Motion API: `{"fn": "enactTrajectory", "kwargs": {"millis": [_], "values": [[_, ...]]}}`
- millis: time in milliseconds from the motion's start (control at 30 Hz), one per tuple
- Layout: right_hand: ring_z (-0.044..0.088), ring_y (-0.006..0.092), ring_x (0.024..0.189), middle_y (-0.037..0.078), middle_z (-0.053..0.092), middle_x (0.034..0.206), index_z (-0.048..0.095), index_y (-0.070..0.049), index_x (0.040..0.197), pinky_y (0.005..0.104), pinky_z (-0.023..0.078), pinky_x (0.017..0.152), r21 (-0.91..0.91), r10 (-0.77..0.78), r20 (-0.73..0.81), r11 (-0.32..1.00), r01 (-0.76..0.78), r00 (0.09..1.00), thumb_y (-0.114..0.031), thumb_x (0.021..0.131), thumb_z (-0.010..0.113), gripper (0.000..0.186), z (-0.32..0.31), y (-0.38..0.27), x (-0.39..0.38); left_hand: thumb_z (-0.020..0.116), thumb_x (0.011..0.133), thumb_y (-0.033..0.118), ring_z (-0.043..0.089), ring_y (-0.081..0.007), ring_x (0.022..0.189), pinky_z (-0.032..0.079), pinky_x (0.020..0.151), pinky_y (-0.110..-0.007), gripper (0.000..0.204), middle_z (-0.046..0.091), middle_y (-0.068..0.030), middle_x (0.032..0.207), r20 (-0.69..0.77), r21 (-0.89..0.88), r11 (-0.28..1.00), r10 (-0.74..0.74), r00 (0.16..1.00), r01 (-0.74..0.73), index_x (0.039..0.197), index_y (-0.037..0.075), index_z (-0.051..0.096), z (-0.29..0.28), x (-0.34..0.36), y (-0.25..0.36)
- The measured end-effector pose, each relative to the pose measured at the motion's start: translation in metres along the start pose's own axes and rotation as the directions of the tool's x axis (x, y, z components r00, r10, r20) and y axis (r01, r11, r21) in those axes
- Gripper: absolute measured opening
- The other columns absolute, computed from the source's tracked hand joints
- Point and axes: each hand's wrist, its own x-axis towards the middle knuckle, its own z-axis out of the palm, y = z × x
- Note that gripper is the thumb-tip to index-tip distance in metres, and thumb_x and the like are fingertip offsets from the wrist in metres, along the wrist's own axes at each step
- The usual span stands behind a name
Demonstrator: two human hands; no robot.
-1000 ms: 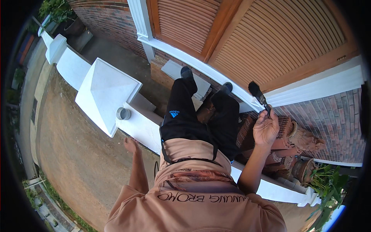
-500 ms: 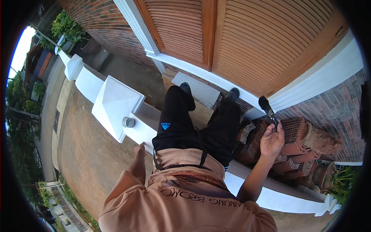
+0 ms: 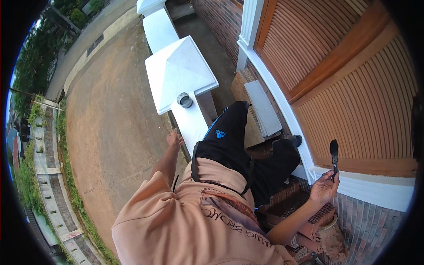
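Note:
In my right hand (image 3: 324,189) is a dark paintbrush (image 3: 334,154), gripped by its handle with the bristles up. The brush stands out in front of the wooden louvred shutters (image 3: 353,106). My left hand (image 3: 175,138) hangs beside the low white wall (image 3: 190,126), its fingers loosely apart and nothing visible in them. A small grey round tin (image 3: 184,100) rests on the wall top against the white pyramid-shaped pillar cap (image 3: 176,70), ahead of my left hand. I sit astride the wall; my legs in black trousers (image 3: 229,128) reach toward the shutters.
A pale flat board (image 3: 263,108) lies below the white window sill (image 3: 282,110). Stacked terracotta roof pieces (image 3: 329,238) stand low on the right, by a brick wall (image 3: 371,225). Left of the wall spreads a brown paved yard (image 3: 110,132), edged with grass and a concrete border.
My view has turned left, so the wall and tin appear farther right. My right hand keeps the brush, now more upright in front of the shutters. My left hand has come off the wall's edge.

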Motion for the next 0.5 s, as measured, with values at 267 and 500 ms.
{"fn": "enactTrajectory", "kwargs": {"millis": [267, 500], "values": [[0.076, 0.0279, 0.09, 0.02, 0.073, 0.097, 0.062, 0.01, 0.115, 0.0355, 0.068, 0.077, 0.006, 0.119, 0.022, 0.993, -0.119, 0.993, -0.016, 0.108, 0.052, 0.028, 0.084, 0.079, 0.029, 0.056, 0.102, 0.048, 0.069, -0.0362, 0.106, 0.053, 0.09, -0.047, 0.059, 0.071, -0.0202, 0.122, -0.156, -0.053, 0.995, -0.093, 0.983, 0.086, 0.128, -0.004, 0.065, 0.039, 0.037, 0.033], [0.076, 0.0301, 0.094, 0.023, 0.073, 0.101, 0.064, 0.008, 0.115, 0.0395, 0.068, 0.08, -0.023, 0.107, 0.043, 0.994, -0.106, 0.993, -0.017, 0.108, 0.051, 0.029, 0.108, 0.089, -0.01, 0.05, 0.105, 0.046, 0.066, -0.0401, 0.115, 0.049, 0.101, -0.047, 0.055, 0.07, -0.0234, 0.123, -0.279, 0.121, 0.993, 0.033, 0.96, 0.001, 0.12, -0.004, 0.068, 0.074, 0.016, 0.033]]}}
